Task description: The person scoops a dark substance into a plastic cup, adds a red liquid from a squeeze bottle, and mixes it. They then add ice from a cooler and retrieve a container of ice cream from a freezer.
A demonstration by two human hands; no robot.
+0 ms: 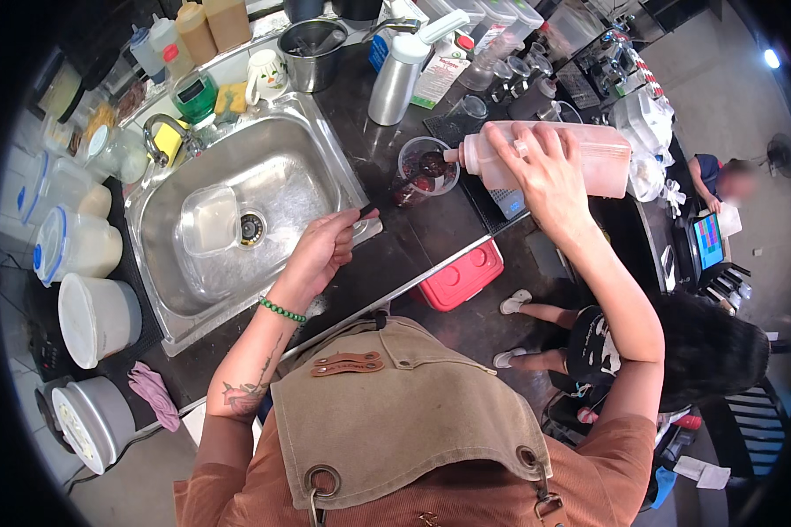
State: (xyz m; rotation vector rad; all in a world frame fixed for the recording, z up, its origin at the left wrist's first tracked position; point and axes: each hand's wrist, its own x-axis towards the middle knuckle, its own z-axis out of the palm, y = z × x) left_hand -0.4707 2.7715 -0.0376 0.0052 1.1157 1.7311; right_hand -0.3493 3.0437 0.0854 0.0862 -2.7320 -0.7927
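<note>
My right hand [546, 165] grips a translucent squeeze bottle [603, 158] of pale pink liquid, held almost level with its nozzle pointing left. The nozzle is over a clear plastic cup [405, 158] that holds dark red fruit or ice pieces on the black counter. Between the fingertips of my left hand [326, 247] is the end of a small dark object [368, 211], too little of it showing to name, close to the sink's right corner. A kitchen scale [511, 203] with a lit display lies partly under the bottle, on a black mat.
A steel sink [273, 151] with a clear plastic container [204, 221] inside is at left. A whipped-cream dispenser [395, 82], a carton [438, 76] and a metal pitcher [313, 59] stand behind. Below the counter edge is a red cooler [465, 277]. Two other people are at right.
</note>
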